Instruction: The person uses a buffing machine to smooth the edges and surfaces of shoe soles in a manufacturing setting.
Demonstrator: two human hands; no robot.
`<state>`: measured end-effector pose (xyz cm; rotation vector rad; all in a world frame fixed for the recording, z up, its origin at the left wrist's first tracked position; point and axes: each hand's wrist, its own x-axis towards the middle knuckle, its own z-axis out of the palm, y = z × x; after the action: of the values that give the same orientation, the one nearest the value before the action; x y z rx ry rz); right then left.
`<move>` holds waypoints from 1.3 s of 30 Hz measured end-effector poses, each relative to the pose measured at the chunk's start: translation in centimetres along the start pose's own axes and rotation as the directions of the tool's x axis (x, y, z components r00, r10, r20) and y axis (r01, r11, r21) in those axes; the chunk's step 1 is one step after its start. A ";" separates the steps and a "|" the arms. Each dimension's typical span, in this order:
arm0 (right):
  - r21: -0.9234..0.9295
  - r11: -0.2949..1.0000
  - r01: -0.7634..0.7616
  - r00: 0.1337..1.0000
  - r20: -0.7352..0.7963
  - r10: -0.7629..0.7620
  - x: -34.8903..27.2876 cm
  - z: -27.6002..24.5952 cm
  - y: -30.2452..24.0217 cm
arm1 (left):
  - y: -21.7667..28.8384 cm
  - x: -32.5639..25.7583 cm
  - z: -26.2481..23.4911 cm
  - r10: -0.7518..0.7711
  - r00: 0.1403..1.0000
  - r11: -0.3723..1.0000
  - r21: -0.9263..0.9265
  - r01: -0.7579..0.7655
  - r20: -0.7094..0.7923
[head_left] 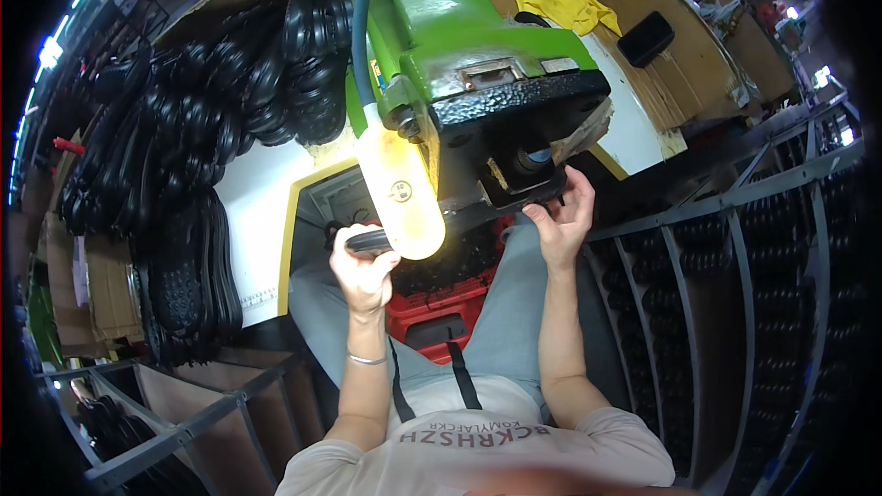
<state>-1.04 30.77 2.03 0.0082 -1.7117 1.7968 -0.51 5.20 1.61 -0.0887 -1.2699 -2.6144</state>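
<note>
Black rubber sole piece (369, 241) was held near the middle of the scene, gripped in the closed left hand (363, 271) just left of a lit yellowish lamp (400, 191). Right hand (562, 216) was raised to the black press head (516, 133) of the green machine (441, 18), fingers curled partly shut at its lower plate; whether anything was pinched could not be told. Stacked black soles (197, 156) were piled far left. A red crate (441, 308) lay below.
</note>
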 end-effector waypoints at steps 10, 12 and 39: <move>0.158 0.987 0.023 0.995 0.096 -0.039 -0.6 2.1 -0.2 | 1.8 0.0 -2.7 0.033 0.987 0.999 -0.038 -0.027 0.159; 0.086 0.996 0.033 0.997 0.066 -0.038 0.1 1.1 -0.1 | 2.1 0.1 -1.7 0.014 0.977 0.961 0.267 -0.072 0.214; 0.005 0.981 0.195 0.969 0.153 -0.194 0.5 1.0 -1.0 | 2.8 1.0 -1.9 0.141 0.982 0.716 0.673 -0.187 0.122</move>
<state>-1.43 30.08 3.25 0.3068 -1.7594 1.6781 -0.69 1.90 2.72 -0.1452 -2.0564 -1.8505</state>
